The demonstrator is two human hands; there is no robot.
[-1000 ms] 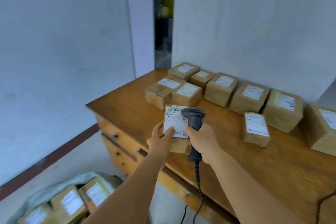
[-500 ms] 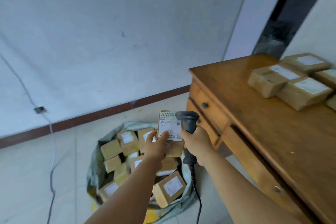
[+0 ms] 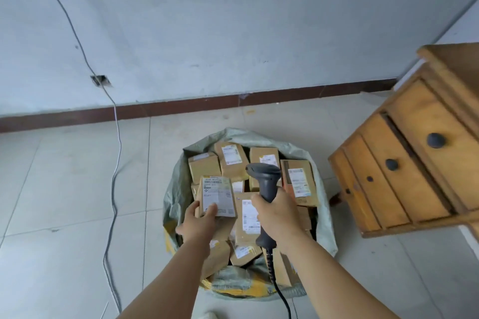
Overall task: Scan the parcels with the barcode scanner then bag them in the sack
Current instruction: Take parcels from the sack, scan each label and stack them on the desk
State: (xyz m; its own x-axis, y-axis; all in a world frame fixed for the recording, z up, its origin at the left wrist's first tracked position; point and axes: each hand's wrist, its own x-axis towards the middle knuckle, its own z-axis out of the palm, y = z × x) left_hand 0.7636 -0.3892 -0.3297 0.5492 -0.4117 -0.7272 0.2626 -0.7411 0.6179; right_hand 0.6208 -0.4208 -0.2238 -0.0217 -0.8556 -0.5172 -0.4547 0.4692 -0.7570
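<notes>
View has swung off the tabletop and down to the floor in the last second: parcel (image 3: 217, 197) that was being held over the tabletop next to the scanner head is now right above the open sack (image 3: 325, 217), label up. Left hand (image 3: 198, 223) is curled under and around its near end, thumb pressed on the label; right hand (image 3: 278, 217) is wrapped tight round the grip of the barcode scanner (image 3: 267, 182), head upright and no longer beside the label, now a bit to the right of it. My read: scan is done, this is the bagging step, drop comes next. Sack is already heaped with boxes (image 3: 232, 160), at least 8 visible, nearly level with the rim, so the free pocket is small; the spot directly below the parcel is hidden by the hand and box, can't tell if there's a gap. Likely lands on top of the pile and could slide toward the near rim. Scanner cord (image 3: 281, 295) trails down over the sack's near edge, could snag a box. Wooden drawer unit (image 3: 404, 176) stands just right of the sack, not in the path. Loose grey cable (image 3: 114, 189) runs along the floor (image 3: 64, 189) to the left, well apart.
</notes>
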